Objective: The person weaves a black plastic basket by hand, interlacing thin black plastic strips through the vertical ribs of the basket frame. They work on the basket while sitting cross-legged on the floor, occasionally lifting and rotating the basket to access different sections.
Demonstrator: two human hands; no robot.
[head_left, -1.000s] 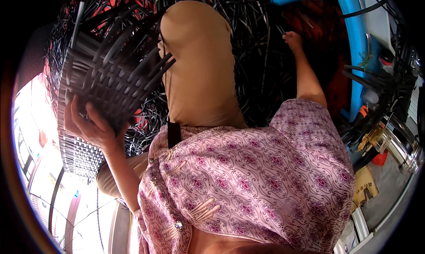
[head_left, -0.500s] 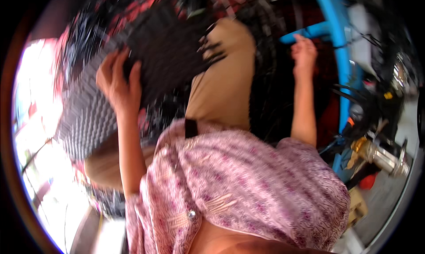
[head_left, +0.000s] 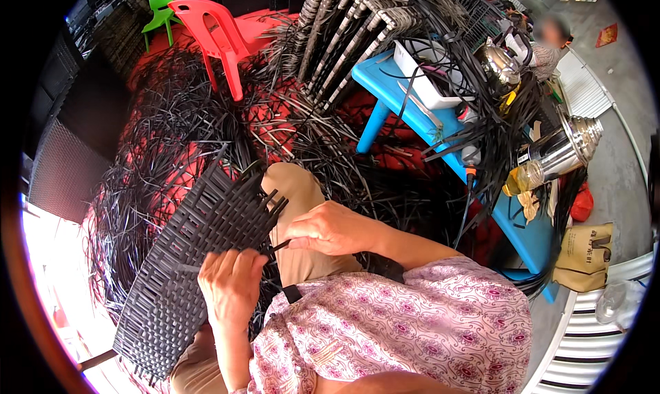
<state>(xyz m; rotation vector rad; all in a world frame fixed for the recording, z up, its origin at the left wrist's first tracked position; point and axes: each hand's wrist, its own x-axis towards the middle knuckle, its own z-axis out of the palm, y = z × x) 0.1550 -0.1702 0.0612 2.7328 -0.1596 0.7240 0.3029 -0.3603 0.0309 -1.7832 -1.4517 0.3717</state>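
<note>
While the woven panel [head_left: 185, 256] left of centre was closely filled toward the lower left, loose ends [head_left: 276, 201] jutted unwoven from its upper-right edge. The right hand [head_left: 331, 229] pinched a dark strip [head_left: 279, 246] mid-frame; the left hand [head_left: 232, 287] curled beside it, though whether it gripped anything could not be told.

Your left forearm [head_left: 234, 361] points up from the lower edge, and your left hand [head_left: 232, 284] shows its back, fingers curled over, thumb toward your right. Its fingertips are hidden, so its grip is hard to judge. Your right forearm [head_left: 416, 248] lies slantwise across your front; your right hand [head_left: 333, 228] has bent fingers, thumb and forefinger pinched together, near your left thumb but apart.
</note>
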